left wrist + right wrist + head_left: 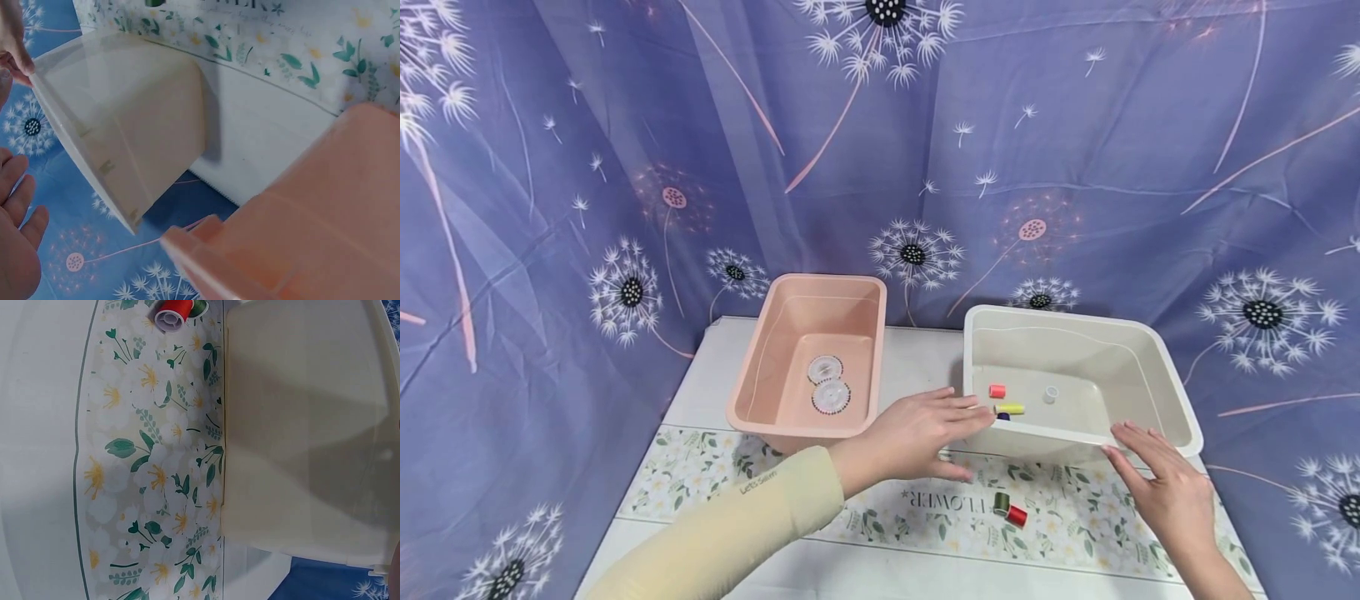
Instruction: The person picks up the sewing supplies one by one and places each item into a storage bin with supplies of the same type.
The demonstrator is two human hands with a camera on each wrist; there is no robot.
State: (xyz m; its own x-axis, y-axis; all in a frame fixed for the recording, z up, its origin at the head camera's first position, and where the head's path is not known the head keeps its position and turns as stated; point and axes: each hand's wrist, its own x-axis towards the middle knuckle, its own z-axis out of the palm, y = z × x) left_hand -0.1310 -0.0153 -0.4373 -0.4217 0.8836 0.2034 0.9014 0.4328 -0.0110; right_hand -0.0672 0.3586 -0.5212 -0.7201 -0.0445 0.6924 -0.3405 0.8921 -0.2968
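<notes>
My left hand (925,435) hovers with straight fingers beside the left front corner of the white bin (1176,392); whether it touches the rim I cannot tell. At the bin's front right rim rests my right hand (1172,492), its fingers loosely extended over the edge. Inside lie an orange-red thread spool (997,390), a yellow spool (1011,409), a white spool (1051,395) and a dark blue spool (1003,416), partly hidden by the rim. In front, a green spool (1002,503) touches a red spool (1017,517) on the table.
Left of the white bin stands a pink bin (747,408) holding two clear wheels of pearl-headed pins (831,397). A floral cloth strip (700,467) crosses the white table. Behind hangs a blue dandelion curtain (850,208).
</notes>
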